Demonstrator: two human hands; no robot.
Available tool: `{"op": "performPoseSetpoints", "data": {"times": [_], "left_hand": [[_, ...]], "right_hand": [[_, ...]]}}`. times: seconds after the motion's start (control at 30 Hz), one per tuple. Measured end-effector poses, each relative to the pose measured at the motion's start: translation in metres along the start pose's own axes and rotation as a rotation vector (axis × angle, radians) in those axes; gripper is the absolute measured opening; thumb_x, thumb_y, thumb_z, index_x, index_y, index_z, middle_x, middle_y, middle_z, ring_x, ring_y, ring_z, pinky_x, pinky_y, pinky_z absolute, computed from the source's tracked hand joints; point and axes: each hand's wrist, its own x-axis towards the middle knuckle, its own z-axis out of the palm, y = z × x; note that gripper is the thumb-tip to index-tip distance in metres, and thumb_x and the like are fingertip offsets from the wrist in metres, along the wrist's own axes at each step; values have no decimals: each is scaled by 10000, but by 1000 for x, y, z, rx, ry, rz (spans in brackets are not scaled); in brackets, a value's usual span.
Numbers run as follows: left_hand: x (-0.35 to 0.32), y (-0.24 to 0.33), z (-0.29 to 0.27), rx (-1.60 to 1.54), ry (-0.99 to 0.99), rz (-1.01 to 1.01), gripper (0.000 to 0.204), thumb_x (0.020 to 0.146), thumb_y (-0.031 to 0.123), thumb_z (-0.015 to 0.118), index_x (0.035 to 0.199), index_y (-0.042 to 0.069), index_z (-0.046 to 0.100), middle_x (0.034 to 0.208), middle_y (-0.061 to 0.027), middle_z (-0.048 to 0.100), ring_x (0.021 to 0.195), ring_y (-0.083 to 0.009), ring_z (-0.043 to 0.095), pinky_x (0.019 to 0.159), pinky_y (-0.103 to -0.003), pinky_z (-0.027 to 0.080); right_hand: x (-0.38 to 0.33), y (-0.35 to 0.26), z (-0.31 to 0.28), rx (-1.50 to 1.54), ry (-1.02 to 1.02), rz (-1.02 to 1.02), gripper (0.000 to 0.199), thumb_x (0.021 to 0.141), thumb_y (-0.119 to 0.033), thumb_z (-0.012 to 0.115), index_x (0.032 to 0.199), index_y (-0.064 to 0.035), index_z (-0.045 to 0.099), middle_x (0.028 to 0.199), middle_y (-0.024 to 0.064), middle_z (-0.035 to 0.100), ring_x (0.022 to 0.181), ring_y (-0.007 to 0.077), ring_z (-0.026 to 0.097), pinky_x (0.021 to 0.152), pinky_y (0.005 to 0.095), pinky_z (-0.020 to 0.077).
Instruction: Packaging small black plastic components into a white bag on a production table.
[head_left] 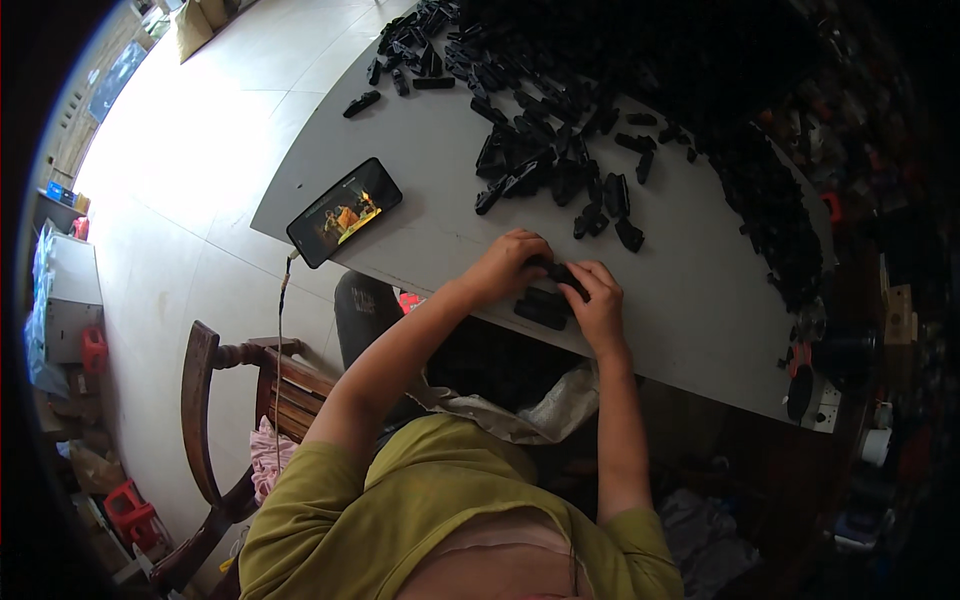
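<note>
Close to the table's near edge, my left hand (512,266) and my right hand (597,304) meet around a small dark elongated black part (562,273). Fingers of both hands are closed on it, and they cover much of its shape. Just under the hands, black oblong pieces (541,309) lie side by side at the table edge. Beyond my hands, a heap of similar black pieces (545,165) spreads over the grey table (440,230). Their exact kind is too small and dark to tell.
A phone (345,212) playing a video lies at the table's left, with a cable (281,310) hanging from it. More black pieces (765,215) are piled at the right. An open sack (545,415) sits below the edge. A wooden chair (205,410) stands at the left.
</note>
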Motion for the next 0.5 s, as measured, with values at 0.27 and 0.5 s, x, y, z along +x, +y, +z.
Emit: {"op": "performPoseSetpoints", "data": {"times": [0.27, 0.5], "left_hand": [[7, -6, -3, -91, -83, 0, 215, 662, 24, 716, 868, 12, 655, 884, -130, 657, 924, -324, 591, 829, -391, 468], [22, -12, 0, -42, -140, 90, 220, 711, 100, 718, 909, 26, 656, 930, -131, 639, 904, -327, 603, 808, -402, 480]], "right_hand": [[0, 5, -23, 1, -127, 94, 279, 729, -21, 731, 998, 21, 668, 846, 86, 571, 701, 207, 572, 601, 291, 462], [21, 26, -16, 103, -166, 76, 255, 769, -15, 691, 1021, 13, 663, 943, 82, 603, 757, 195, 592, 638, 271, 467]]}}
